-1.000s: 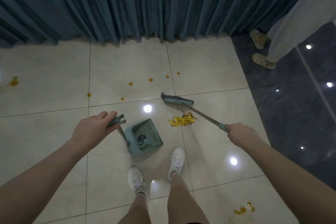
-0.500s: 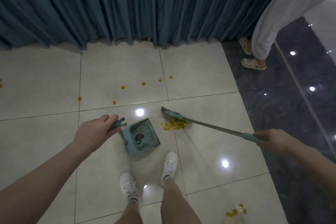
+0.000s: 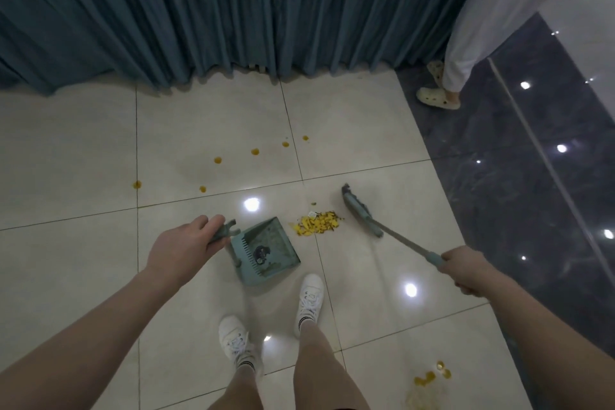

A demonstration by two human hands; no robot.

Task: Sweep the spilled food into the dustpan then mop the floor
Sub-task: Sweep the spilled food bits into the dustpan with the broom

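1. Small orange drops dot the pale tiled floor in a loose line toward its curtain edge, below the blue-green curtain. They look wet, so they are likely work for the mop, which is not in view.
2. The left hand has its grip curled round the forked top of the upright handle of the teal plastic dustpan, steering the pan from standing height.
3. The dustpan rests on the floor just ahead of the white sneakers. Its open lip is turned toward the spill so a short stroke can carry the food in. Only a dark scrap lies inside.
4. The pile of yellow spilled food lies on the floor just beside that lip, between pan and broom, not yet inside.
5. The teal broom has its head at the far side of the pile, near it, with the long edge facing it. I judge it is set to push toward the pan.
6. The right hand has its grip wrapped round the thicker sleeve on the thin broom handle, low enough for control.
7. A second yellow clump waits toward the floor's near right corner, by the dark stone strip. At that strip's curtain end stands a person in white trousers.
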